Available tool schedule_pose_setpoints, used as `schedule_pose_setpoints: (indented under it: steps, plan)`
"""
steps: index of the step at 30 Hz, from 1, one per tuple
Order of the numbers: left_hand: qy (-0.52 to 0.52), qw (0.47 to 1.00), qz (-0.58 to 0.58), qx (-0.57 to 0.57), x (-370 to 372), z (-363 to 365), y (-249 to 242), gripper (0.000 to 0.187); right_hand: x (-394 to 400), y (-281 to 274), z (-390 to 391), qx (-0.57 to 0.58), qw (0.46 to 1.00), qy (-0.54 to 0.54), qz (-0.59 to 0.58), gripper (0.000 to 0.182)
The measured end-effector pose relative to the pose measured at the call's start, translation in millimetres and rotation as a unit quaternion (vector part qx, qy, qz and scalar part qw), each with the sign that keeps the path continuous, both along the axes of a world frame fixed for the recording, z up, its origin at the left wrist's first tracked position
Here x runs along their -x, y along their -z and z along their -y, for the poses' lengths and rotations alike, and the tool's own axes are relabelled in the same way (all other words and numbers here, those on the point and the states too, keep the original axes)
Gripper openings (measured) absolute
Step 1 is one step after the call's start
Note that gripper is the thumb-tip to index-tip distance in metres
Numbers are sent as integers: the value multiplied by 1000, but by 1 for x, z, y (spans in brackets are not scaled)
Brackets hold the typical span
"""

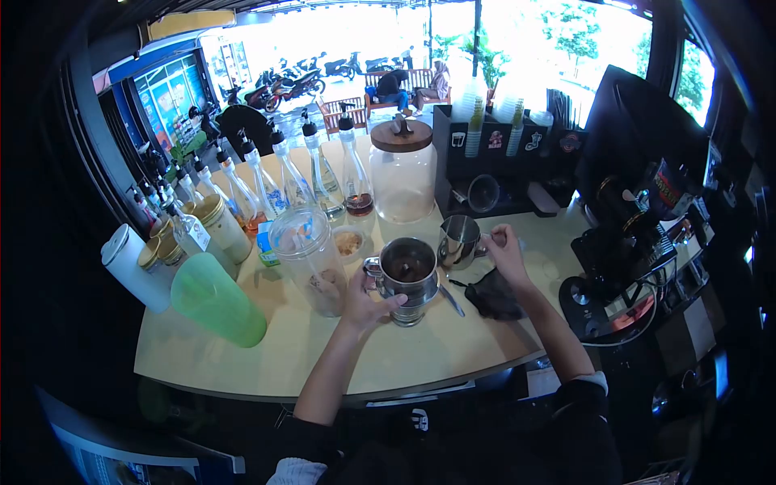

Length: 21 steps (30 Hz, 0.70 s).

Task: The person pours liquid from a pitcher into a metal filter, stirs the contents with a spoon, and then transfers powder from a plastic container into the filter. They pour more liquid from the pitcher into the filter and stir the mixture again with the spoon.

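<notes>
A steel coffee drip filter (pixel 410 275) with a side handle stands on a glass (pixel 407 318), dark brown contents showing inside it. My left hand (pixel 368 297) is closed around the filter's left side, thumb across its front. Just beyond to the right is a steel milk pitcher (pixel 459 241). My right hand (pixel 505 252) has its fingers closed at the pitcher's handle. A spoon (pixel 451 300) lies between the two vessels, and a dark cloth (pixel 495 295) is under my right wrist.
Left of the filter stand a clear lidded jar (pixel 311 259) and a green pitcher (pixel 217 301). Syrup bottles with pumps (pixel 322 174) line the back, beside a wood-lidded jar (pixel 402 174). A black cup holder (pixel 493 149) and dark machines (pixel 618 234) occupy the right.
</notes>
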<state>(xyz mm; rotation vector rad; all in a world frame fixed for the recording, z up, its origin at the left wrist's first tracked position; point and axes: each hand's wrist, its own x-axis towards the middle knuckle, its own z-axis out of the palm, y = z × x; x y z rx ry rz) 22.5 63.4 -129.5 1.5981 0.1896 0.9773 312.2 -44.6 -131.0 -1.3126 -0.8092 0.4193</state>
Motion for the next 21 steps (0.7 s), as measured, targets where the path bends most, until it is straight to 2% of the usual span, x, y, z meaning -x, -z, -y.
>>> schedule_pose_setpoints:
  steps: [1, 2, 4, 6, 7, 9, 10, 12, 13, 15, 19, 21]
  plan:
    - [0, 1000, 18, 10, -1, 1, -1, 82, 10, -8, 7, 9, 987, 73, 143, 15]
    - [-1, 1000, 23, 7, -1, 1, -1, 82, 20, -15, 15, 17, 948, 145, 284, 18]
    - [-11, 1000, 16, 18, 0, 3, -1, 82, 43, -28, 31, 134, 947, -23, 292, 22]
    - [-15, 1000, 7, 13, 0, 2, 0, 81, 58, -16, 33, 179, 890, -139, 395, 21]
    - [-17, 1000, -6, 7, 1, 1, 0, 80, 65, -6, 31, 176, 891, -139, 396, 21]
    - [-20, 1000, -4, 2, 2, 2, -1, 79, 76, 7, 24, 133, 827, -77, 541, 19]
    - [-24, 1000, -3, 3, 2, 3, -2, 78, 80, 7, 21, 128, 827, -75, 542, 19]
    - [-20, 1000, 3, 18, 1, 8, -7, 78, 87, 6, 15, 232, 822, -76, 514, 21]
    - [-13, 999, 10, 37, 2, 9, -9, 77, 90, 7, 14, 228, 823, -76, 515, 21]
    - [-16, 999, 9, 31, 2, 7, -6, 75, 92, 10, 11, 309, 799, -72, 511, 21]
    - [-11, 999, 1, 32, 1, 6, -5, 75, 88, 7, 12, 320, 785, -78, 525, 19]
    - [-7, 999, 0, 32, 1, 3, -3, 75, 84, -11, 20, 325, 800, -73, 500, 16]
